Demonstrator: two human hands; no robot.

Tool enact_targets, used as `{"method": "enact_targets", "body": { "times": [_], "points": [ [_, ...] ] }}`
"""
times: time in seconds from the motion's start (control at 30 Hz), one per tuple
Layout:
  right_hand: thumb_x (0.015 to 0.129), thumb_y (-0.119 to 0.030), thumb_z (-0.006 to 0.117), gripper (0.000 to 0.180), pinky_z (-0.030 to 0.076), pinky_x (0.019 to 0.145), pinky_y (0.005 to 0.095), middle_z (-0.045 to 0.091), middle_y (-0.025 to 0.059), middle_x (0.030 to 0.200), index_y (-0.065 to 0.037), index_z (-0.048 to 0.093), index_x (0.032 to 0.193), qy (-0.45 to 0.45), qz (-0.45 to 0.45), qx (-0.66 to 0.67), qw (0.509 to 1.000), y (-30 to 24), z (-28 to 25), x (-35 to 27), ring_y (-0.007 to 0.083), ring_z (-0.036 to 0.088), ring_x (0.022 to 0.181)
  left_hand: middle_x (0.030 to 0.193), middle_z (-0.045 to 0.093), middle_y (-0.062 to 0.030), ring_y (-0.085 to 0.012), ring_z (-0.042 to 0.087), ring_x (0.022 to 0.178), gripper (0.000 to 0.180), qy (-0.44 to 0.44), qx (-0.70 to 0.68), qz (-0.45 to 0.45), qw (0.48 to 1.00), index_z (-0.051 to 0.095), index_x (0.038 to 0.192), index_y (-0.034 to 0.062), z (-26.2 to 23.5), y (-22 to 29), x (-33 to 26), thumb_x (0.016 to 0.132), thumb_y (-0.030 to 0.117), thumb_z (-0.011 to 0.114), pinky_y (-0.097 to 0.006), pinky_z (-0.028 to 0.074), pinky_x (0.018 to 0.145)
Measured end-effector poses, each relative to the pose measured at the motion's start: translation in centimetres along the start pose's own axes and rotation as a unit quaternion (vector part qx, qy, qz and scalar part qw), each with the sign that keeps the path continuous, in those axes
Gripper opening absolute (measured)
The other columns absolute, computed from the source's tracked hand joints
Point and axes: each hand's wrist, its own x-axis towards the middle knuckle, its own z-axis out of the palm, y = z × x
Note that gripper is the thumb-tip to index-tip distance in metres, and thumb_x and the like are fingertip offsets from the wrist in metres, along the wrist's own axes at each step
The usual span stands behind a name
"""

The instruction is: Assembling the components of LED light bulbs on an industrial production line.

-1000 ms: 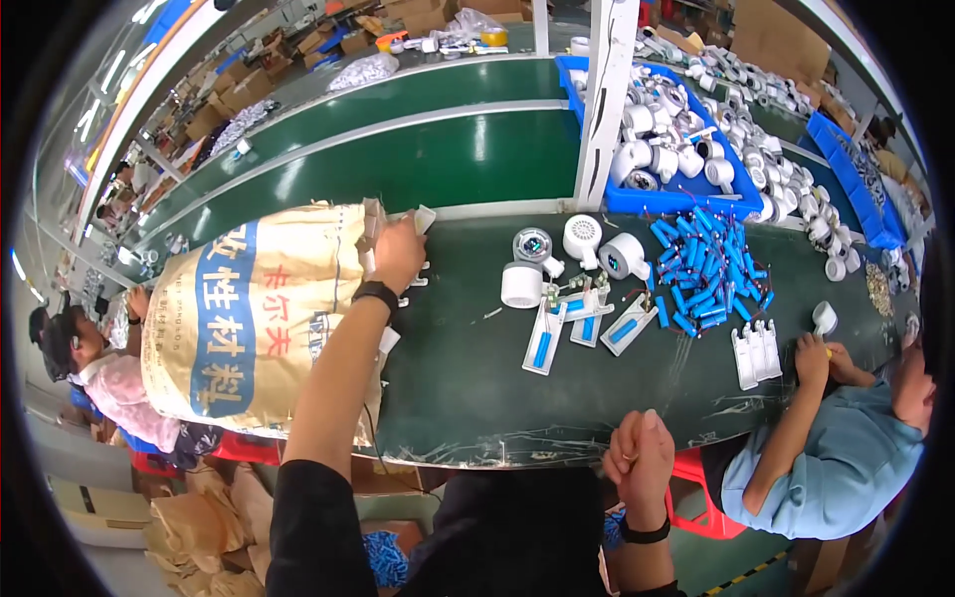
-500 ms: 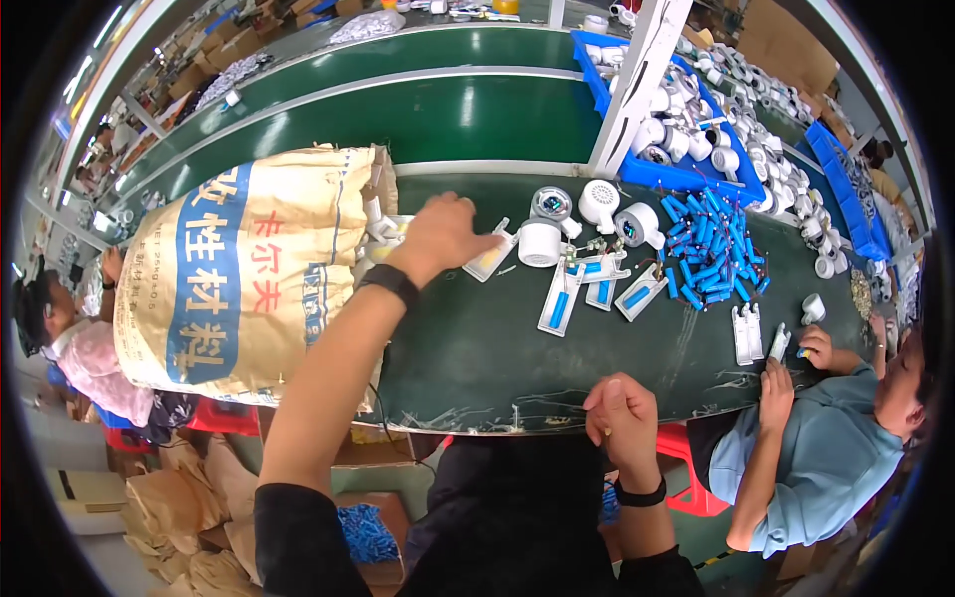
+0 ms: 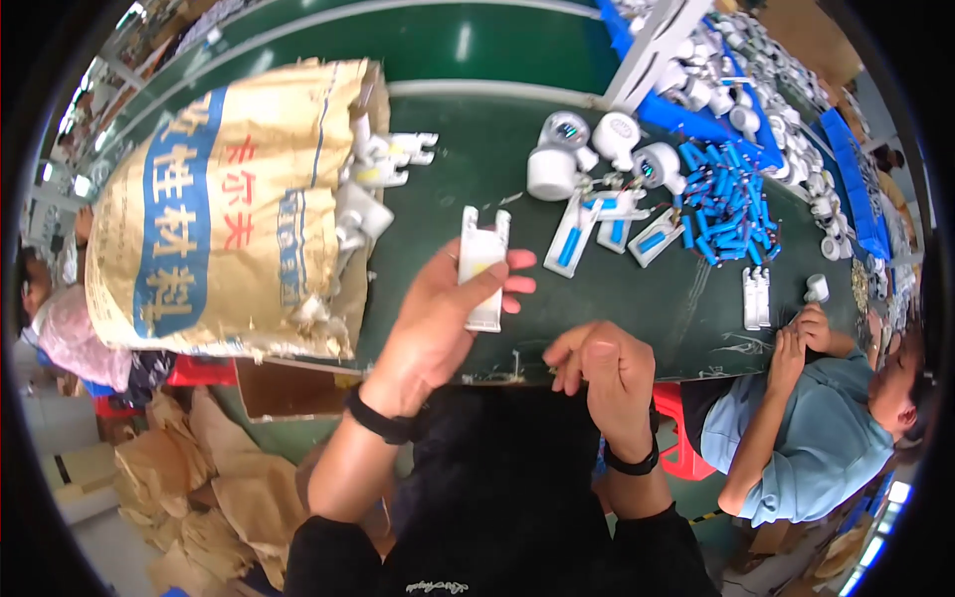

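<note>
Clean white on the casing (image 3: 482,244) I'm following, a yellowish patch near its middle, and a solid black wristband (image 3: 378,418) just below. Dark green across my worktop (image 3: 428,224), pale scratches streaking its near edge. And there's the sack (image 3: 224,219): tan, crossed by a broad blue stripe with pale lettering, then red characters, then a thin blue line! Over right I get bright blue cylinders (image 3: 731,199), a blue bin (image 3: 686,119), white round housings (image 3: 550,174). Light blue shirt (image 3: 816,428) out there, red stool (image 3: 684,462), and a black top (image 3: 507,488) with white script.
</note>
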Motion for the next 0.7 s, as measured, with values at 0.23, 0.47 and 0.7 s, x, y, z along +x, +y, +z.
{"method": "enact_targets", "body": {
  "times": [0.23, 0.47, 0.7],
  "points": [
    [0.102, -0.018, 0.059, 0.016, 0.039, 0.052, 0.0256, 0.06, 0.0021, 0.074, -0.004, 0.067, 0.106, 0.042, 0.02, -0.177, 0.983, 1.1, 1.1, 0.4, 0.0092, 0.047, 0.056, 0.138, 0.057, -0.014, -0.0195, 0.062, 0.113, 0.046, -0.024, -0.246, -0.097, 0.964, 0.04, 0.148, 0.0042, -1.3, -3.8, -1.9, 0.107, 0.023, 0.049, -0.033, 0.052, 0.094],
    [0.076, -0.006, 0.082, 0.022, 0.037, 0.046, 0.0307, 0.046, 0.0025, 0.066, -0.012, 0.078, 0.097, -0.049, -0.166, -0.346, 0.922, 1.3, 1.5, -0.3, 0.0149, 0.049, 0.052, 0.138, 0.057, -0.0143, -0.0243, 0.062, 0.119, 0.057, -0.058, -0.217, -0.066, 0.972, 0.032, 0.155, 0.0127, -1.2, -4.7, -2.5, 0.103, 0.019, 0.056, -0.045, 0.054, 0.101],
    [0.075, -0.003, 0.08, 0.024, 0.038, 0.045, 0.0318, 0.045, 0.0028, 0.067, -0.009, 0.076, 0.098, -0.073, -0.227, -0.371, 0.898, 1.7, 1.5, 0.0, 0.0169, 0.049, 0.052, 0.138, 0.057, -0.0145, -0.0232, 0.062, 0.118, 0.056, -0.031, -0.191, -0.075, 0.978, 0.04, 0.152, 0.0124, -1.6, -5.0, -2.5, 0.1, 0.018, 0.061, -0.049, 0.053, 0.103]
  ]
}}
